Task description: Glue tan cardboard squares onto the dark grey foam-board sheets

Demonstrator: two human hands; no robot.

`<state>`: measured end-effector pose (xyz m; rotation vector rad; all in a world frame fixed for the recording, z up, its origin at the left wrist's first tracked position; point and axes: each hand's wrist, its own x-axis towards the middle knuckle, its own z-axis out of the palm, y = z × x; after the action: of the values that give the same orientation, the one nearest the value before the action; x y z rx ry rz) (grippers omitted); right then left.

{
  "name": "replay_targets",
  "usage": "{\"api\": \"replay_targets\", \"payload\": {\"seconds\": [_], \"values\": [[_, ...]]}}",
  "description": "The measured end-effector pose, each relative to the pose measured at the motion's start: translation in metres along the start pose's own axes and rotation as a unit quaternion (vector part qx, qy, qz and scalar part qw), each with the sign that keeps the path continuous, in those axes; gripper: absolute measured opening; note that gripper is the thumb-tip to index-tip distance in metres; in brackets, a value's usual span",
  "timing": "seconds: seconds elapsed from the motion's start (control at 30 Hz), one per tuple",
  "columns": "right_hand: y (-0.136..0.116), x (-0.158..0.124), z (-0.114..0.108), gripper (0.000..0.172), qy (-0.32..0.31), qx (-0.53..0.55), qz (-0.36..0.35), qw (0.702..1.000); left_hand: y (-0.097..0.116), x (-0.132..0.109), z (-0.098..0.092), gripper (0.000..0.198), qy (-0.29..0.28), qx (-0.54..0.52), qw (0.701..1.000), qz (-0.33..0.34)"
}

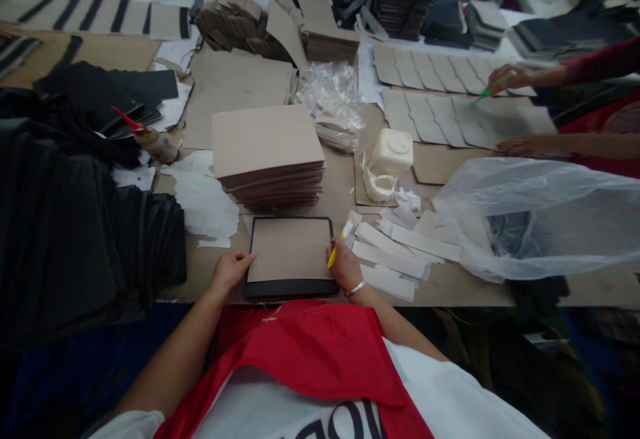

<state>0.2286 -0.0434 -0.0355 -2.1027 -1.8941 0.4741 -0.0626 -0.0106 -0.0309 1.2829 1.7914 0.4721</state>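
Note:
A beige board lies on a black sheet in front of me, with dark margins showing around it, widest along the near side. My left hand has its thumb and finger closed at the board's left edge. On the opposite side my right hand is wrapped around a yellow-handled brush, its pale end pointing up and away from me. That hand rests against the right edge of the board and sheet. Just beyond, a tall stack of beige boards stands on the table.
Pale strips lie right of my hand, below a cream plastic container. Dark sheets are piled at left, near a red-tipped glue bottle. A clear plastic bag sits at right. Across the table, a co-worker's hand holds a green tool.

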Motion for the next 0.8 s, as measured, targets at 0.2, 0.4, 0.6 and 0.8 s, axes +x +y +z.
{"api": "replay_targets", "payload": {"seconds": [0.2, 0.4, 0.6, 0.8], "values": [[-0.0011, 0.0014, 0.0037, 0.026, 0.007, -0.01, -0.014, 1.0, 0.0, 0.0025, -0.0018, 0.026, 0.005, 0.008, 1.0, 0.007], [-0.0055, 0.002, 0.0037, 0.025, -0.001, -0.048, -0.024, 0.999, -0.0058, 0.0036, -0.0038, 0.024, 0.005, 0.018, 1.0, 0.015], [-0.0078, 0.0002, 0.0047, 0.027, 0.002, -0.064, -0.028, 0.998, -0.0035, 0.0002, -0.008, 0.024, -0.005, 0.066, 0.997, 0.04], [-0.0098, -0.0006, 0.0076, 0.026, -0.009, -0.09, -0.048, 0.995, -0.001, -0.0018, -0.0088, 0.022, -0.013, 0.127, 0.991, 0.045]]}}
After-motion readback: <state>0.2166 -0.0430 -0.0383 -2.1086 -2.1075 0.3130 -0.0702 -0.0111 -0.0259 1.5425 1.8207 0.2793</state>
